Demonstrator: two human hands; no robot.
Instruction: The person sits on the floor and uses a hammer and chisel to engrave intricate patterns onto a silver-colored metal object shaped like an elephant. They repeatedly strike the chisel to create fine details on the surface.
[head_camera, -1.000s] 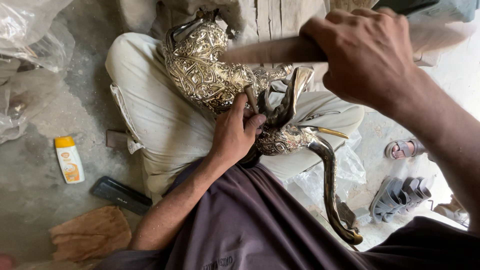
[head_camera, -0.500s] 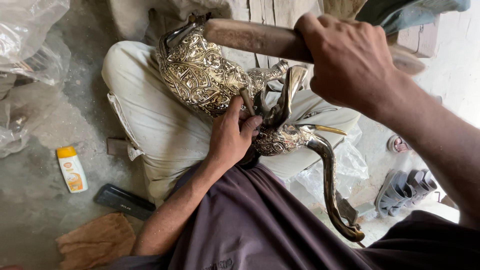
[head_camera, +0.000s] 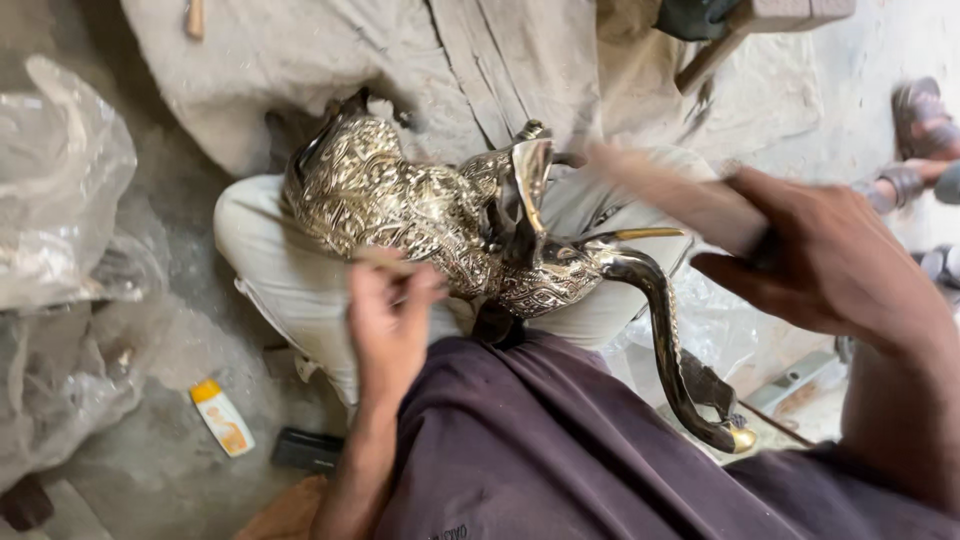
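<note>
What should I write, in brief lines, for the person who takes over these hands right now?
Left hand: fingers pinch a thin tool against the elephant.
Right hand: gripping a wooden handle, blurred by motion.
Elephant: engraved metal, lying across the lap, trunk hanging to the right.
Done: body fully patterned.
Left: cannot tell from this view.

Soft daylight fills the scene, brightest at the right, where the floor (head_camera: 930, 40) washes out pale. Glints sparkle on the engraved metal elephant (head_camera: 400, 205). Motion blur smears the right hand (head_camera: 830, 260), its wooden stick (head_camera: 665, 195), and the left hand (head_camera: 390, 310).
</note>
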